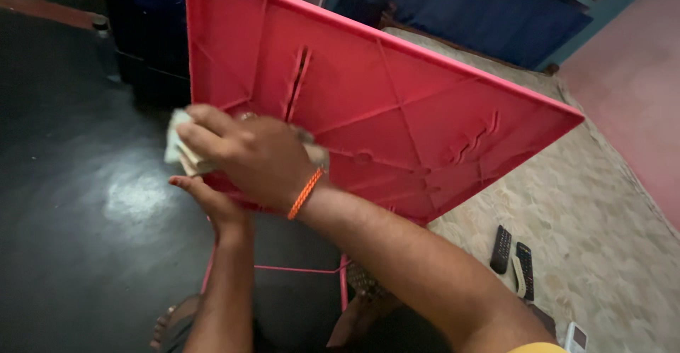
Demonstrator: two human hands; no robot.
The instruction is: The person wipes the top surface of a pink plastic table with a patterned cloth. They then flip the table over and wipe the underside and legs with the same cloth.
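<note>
Fingers [202,137] of right hand [248,158] pinch pale cloth [177,140] against ribbed pink panel [397,105].

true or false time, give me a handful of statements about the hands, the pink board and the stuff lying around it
1. The right hand presses a pale cloth against the pink ribbed panel. True.
2. The left hand rests flat on the floor. False: it is raised at the panel's lower edge, just under the right hand.
3. An orange band sits on the right wrist. True.
4. The panel lies flat on the bed. False: it stands tilted up on edge.
5. Two dark remote controls lie on the patterned bed cover. True.
6. The floor is white tile. False: it is dark and glossy.
</note>
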